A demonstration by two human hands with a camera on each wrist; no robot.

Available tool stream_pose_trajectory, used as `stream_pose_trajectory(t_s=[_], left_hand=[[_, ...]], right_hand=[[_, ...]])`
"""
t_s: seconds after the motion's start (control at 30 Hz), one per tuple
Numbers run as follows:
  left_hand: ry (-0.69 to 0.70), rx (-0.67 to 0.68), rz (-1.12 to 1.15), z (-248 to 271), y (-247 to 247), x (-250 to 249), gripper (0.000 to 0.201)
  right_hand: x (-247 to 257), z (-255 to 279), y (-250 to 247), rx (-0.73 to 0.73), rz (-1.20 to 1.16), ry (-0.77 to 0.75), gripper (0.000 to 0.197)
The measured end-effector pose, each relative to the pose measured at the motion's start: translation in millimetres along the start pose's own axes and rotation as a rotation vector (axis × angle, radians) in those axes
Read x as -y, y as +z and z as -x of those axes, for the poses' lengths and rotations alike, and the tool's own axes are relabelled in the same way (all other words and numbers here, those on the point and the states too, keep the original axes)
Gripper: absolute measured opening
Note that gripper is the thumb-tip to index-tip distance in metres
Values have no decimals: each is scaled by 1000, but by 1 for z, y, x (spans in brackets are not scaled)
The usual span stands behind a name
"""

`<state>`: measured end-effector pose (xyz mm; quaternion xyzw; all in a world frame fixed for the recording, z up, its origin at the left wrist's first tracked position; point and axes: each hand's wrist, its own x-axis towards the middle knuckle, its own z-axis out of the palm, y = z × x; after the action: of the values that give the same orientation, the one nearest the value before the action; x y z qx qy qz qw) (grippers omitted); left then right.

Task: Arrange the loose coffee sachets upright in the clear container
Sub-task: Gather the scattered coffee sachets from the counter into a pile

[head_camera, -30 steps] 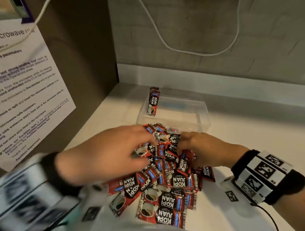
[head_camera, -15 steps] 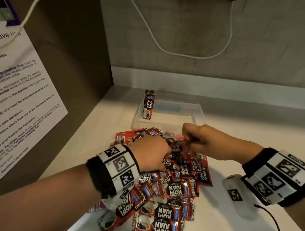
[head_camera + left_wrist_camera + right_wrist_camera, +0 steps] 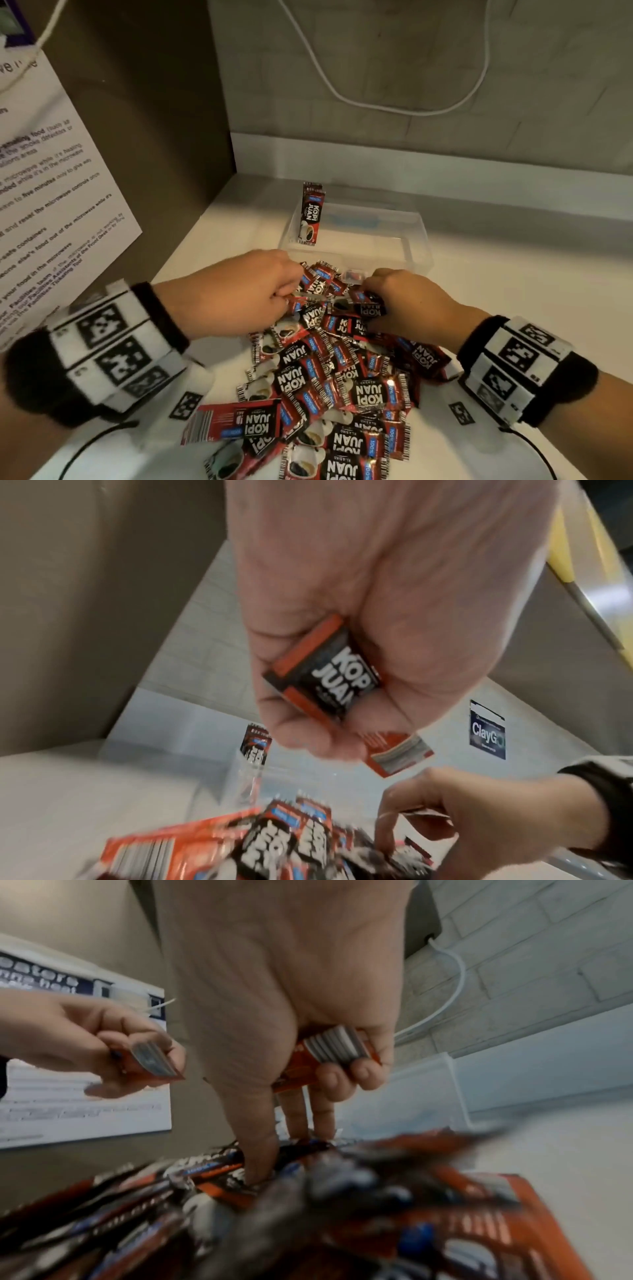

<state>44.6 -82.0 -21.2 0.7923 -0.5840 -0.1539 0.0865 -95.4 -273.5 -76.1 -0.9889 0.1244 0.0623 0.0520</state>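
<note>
1. Directly below the head camera, a heap of loose red-and-black coffee sachets (image 3: pixel 329 370) lies on a pale surface (image 3: pixel 212 240), spreading from the centre of the view down to 6 o'clock.
2. Beyond the heap, toward 12 o'clock, a clear container (image 3: pixel 419 240) sits on the surface, its near rim touching the top edge of the heap.
3. One standing sachet (image 3: pixel 311 214) leans upright against the container's left end wall, at about 11 o'clock from the heap.
4. At 9 o'clock of the heap's top, the left hand (image 3: pixel 236 291) has its fingers curled; the left wrist view shows them wrapped around a small gathered stack of sachets (image 3: pixel 325 669), with a red end poking out below the fingers.
5. At 3 o'clock of the heap's top, the right hand (image 3: pixel 407 301) pinches a second gathered stack (image 3: pixel 334 1047) between its curled outer fingers and palm, while its thumb and other fingers reach down into the heap.
6. Both wrists wear black bands carrying white blocks with square black-and-white markers (image 3: pixel 113 346).
7. A printed notice (image 3: pixel 44 192) hangs on the brown side panel at 9 o'clock.
8. A white cable (image 3: pixel 394 109) loops across the grey block wall at 12 o'clock.
</note>
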Motion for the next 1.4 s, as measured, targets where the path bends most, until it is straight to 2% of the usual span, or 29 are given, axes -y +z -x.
stream_pose_trajectory(t_s=[0.1, 0.13, 0.17, 0.23, 0.3, 0.37, 0.5, 0.63, 0.7, 0.77, 0.83, 0.9, 1.03, 1.1, 1.17, 1.23, 1.3, 1.33, 1.4], left_hand=[[-48, 134, 141, 18, 13, -1, 24], [-75, 202, 181, 24, 19, -5, 30], [-96, 274, 176, 28, 26, -8, 47], [-74, 373, 28, 31, 43, -9, 84], [-14, 372, -84, 32, 59, -4, 104], [-26, 328, -54, 30, 66, 0, 98], [-64, 225, 21, 21, 65, 4, 77], [-104, 155, 41, 13, 61, 6, 63], [-105, 87, 36, 11, 58, 8, 55], [-101, 16, 58, 9, 54, 9, 52], [-94, -42, 145, 7, 50, 11, 48], [-79, -95, 262, 3, 45, 12, 37], [-96, -176, 449, -3, 33, 12, 12], [-107, -143, 538, -1, 30, 14, 15], [-84, -19, 505, 4, 33, 16, 17], [-49, 125, 312, 12, 41, 11, 15], [-49, 230, 93, 15, 53, 4, 45], [-50, 259, 10, 14, 58, 2, 53], [-35, 276, -59, 12, 66, -2, 48]], right_hand=[[2, -2, 0, 4, -8, 9, 56], [2, -3, 0, 9, -26, 15, 60], [2, -3, -2, 10, -46, 19, 61], [2, -2, -6, -12, -85, 19, 51], [1, 1, -12, -51, -141, 44, 33], [-3, 5, -18, -90, -205, 91, 19], [-9, 17, -24, -138, -322, 170, 10], [-12, 25, -17, -18, -337, 251, 3], [-13, 27, -10, 85, -265, 276, 17], [-12, 28, -3, 185, -214, 307, 40], [-9, 29, 3, 222, -201, 324, 53], [-8, 28, 9, 208, -220, 334, 52], [-8, 25, 9, 124, -265, 331, 34], [-10, 24, 5, 72, -325, 326, 25], [-12, 24, -2, 34, -392, 325, 14], [-14, 23, -8, -34, -452, 319, 11], [-19, 21, -13, -115, -480, 332, 19], [-21, 20, -15, -137, -469, 346, 22], [-26, 20, -17, -102, -404, 379, 25]])
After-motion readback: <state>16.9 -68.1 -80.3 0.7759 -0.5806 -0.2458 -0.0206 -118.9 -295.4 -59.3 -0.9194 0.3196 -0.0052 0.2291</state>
